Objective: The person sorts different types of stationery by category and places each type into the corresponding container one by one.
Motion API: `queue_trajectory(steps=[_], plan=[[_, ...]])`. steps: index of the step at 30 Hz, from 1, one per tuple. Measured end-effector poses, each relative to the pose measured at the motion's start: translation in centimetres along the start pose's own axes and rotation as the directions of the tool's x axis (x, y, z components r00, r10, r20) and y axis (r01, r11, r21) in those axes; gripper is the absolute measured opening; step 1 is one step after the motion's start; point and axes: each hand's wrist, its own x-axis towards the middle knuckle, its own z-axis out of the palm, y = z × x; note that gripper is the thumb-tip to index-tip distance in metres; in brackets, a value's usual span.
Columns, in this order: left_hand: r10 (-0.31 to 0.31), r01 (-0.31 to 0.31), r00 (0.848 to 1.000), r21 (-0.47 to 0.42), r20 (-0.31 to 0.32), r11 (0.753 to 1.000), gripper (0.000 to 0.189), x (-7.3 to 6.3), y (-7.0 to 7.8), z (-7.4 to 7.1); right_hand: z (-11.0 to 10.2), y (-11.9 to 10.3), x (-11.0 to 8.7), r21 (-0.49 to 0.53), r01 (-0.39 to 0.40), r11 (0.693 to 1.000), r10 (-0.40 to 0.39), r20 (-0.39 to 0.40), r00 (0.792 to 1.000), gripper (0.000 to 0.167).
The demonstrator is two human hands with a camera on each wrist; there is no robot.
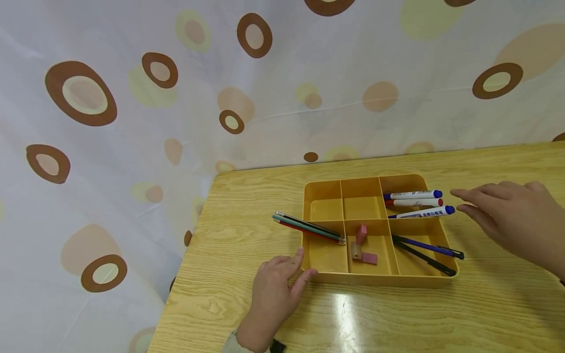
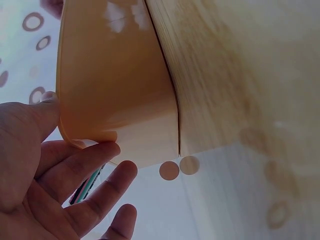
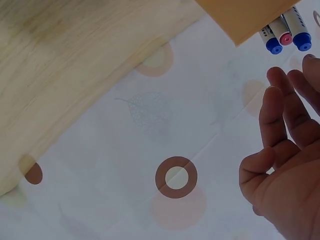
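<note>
A yellow six-compartment tray (image 1: pixel 378 278) sits on the table, with my left hand (image 1: pixel 274 290) at its front left corner. The thumb and index finger, nearly straight, touch the tray's outside there; the left wrist view shows them against the yellow wall (image 2: pixel 115 70). Beyond the right side my right hand (image 1: pixel 518 215) hovers with loosely bent fingers and nothing in them. Closest to its fingertips are three whiteboard markers, two blue-capped and one red-capped (image 1: pixel 415 202), lying in the back right compartment. Their cap ends stick out past the rim, including a blue cap (image 3: pixel 302 42).
Several pencils (image 1: pixel 309 227) lean over the left rim from the front left compartment. Pink erasers (image 1: pixel 369 258) and a small tan block (image 1: pixel 356 250) lie front middle. A blue pen (image 1: pixel 425 244) and a black pen (image 1: pixel 425 257) rest front right. A patterned curtain (image 1: pixel 282 73) hangs behind the table.
</note>
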Motion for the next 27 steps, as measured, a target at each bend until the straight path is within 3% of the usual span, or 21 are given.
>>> queue_trajectory(steps=[6,11,16,20,27], plan=[[-0.005,0.005,1.0,-0.003,0.0,1.0,0.049,0.0,0.1,0.0,-0.5,-0.6,-2.0,0.025,-0.066,0.998,0.065,0.016,0.998,0.089],[0.0,0.0,1.0,-0.003,-0.003,1.0,0.049,0.1,0.1,0.0,-0.1,-1.5,-4.5,0.131,-0.084,0.988,0.085,0.002,0.996,0.069],[-0.01,0.01,1.0,-0.008,0.001,1.0,0.049,0.0,0.1,0.0,0.2,-2.9,-6.5,0.193,-0.156,0.969,0.148,0.055,0.987,0.038],[-0.012,0.012,1.0,-0.004,0.005,1.0,0.049,0.0,0.1,0.0,0.1,-4.0,-7.6,0.234,-0.229,0.945,0.212,0.098,0.972,0.035],[-0.005,0.005,1.0,0.003,-0.001,1.0,0.048,0.0,0.2,0.0,-0.3,-6.1,-8.7,0.227,-0.338,0.913,0.284,0.239,0.929,0.045]])
